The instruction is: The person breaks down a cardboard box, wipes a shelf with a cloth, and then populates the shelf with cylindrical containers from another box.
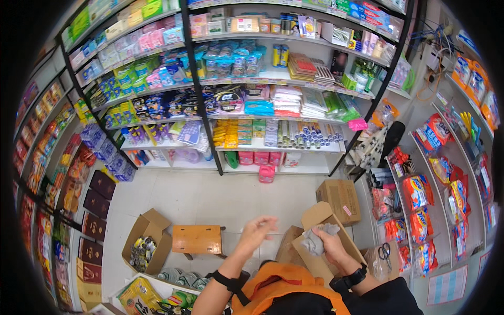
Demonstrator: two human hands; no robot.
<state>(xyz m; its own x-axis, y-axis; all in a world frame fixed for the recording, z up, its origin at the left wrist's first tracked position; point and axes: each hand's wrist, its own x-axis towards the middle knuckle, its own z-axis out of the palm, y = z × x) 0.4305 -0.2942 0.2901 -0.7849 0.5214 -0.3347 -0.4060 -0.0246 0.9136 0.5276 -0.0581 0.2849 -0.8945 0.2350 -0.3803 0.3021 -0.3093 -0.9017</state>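
Observation:
My right hand [332, 248] is closed on a crumpled grey cloth [315, 242], held above an opened cardboard box [345, 239] at the lower right. My left hand [257, 233] is raised over the floor in the middle, its fingers loosely bent and apart, with nothing in them. It is nearest to a small wooden stool [197, 239] on its left. Both wrists wear black straps. An orange garment [283, 278] covers my front and hides part of the floor below.
Shelves of packaged goods [247, 107] stand ahead, with more racks at left and right. An open carton of small packs [143, 253] sits left of the stool. A closed carton [338, 201] stands behind the open box; scissors [385, 251] lie to its right. A pink jug [266, 174] stands on the floor.

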